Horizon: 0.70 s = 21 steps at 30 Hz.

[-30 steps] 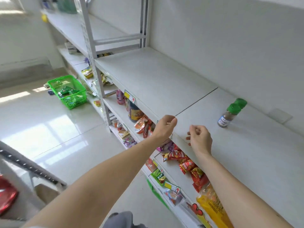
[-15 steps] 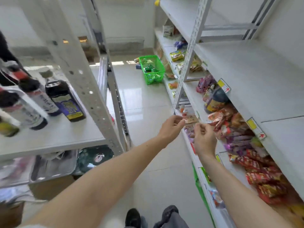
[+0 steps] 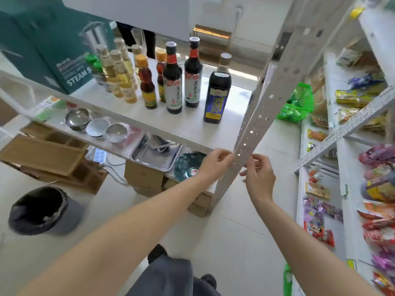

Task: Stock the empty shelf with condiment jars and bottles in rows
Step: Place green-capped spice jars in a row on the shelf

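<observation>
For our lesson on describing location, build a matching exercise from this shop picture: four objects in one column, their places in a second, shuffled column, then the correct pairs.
Objects
1. dark bottle with blue label
2. green plastic basket
3. black round bin
4. three small bowls

Places
A. on the floor, bottom left
B. on the white upper shelf, rightmost of the bottles
C. on the lower shelf, under the bottles
D. on the floor, beyond the perforated white post

Pairs: 1-B, 2-D, 3-A, 4-C

Small shop: metal shelving (image 3: 254, 116), sauce bottles (image 3: 173, 82) in rows, snack packets (image 3: 378, 212), green shopping basket (image 3: 298, 105).
</observation>
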Available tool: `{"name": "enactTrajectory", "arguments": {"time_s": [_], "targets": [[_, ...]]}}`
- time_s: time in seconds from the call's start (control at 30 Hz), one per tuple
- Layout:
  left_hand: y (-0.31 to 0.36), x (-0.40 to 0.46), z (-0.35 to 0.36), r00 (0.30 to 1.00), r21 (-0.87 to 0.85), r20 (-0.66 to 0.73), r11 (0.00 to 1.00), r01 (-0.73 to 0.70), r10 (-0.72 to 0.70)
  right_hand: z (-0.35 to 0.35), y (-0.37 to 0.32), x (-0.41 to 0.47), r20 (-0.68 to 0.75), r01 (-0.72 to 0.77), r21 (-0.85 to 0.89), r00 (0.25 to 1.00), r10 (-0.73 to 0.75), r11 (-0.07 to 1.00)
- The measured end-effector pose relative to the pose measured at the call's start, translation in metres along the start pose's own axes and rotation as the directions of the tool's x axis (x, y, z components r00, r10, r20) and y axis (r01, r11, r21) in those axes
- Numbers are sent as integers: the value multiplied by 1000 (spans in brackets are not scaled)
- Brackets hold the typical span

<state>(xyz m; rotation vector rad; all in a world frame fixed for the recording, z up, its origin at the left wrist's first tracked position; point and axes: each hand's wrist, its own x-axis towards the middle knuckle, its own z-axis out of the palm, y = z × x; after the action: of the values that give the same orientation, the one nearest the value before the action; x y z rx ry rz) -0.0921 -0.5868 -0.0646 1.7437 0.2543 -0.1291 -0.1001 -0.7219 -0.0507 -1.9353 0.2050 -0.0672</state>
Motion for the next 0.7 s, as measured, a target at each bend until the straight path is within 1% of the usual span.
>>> {"name": "enactTrajectory", "arguments": {"time_s": [0.17, 0.23, 0.37, 0.5, 0.6, 0.7], "targets": [[-16, 2, -100, 992, -66, -125, 998, 3, -11, 86, -41, -11, 113, 94, -35, 990, -89, 995], [-23, 4, -144, 987, -51, -160, 999, 0, -9, 124, -59, -15, 141, 116, -53, 984, -107, 992], [-31, 10, -228, 973, -51, -228, 999, 9, -20, 200, -96, -22, 171, 164, -26, 973, -157, 986], [-33, 17, -299, 953, -35, -302, 999, -5, -6, 261, -126, -22, 234, 196, -21, 954, -186, 980], [-32, 25, -341, 937, -16, -350, 1000, -4, -2, 297, -152, -16, 289, 297, -36, 917, -275, 954], [-27, 40, -378, 910, 11, -414, 1000, -28, 30, 328, -184, -3, 350, 456, -30, 839, -418, 890]]}}
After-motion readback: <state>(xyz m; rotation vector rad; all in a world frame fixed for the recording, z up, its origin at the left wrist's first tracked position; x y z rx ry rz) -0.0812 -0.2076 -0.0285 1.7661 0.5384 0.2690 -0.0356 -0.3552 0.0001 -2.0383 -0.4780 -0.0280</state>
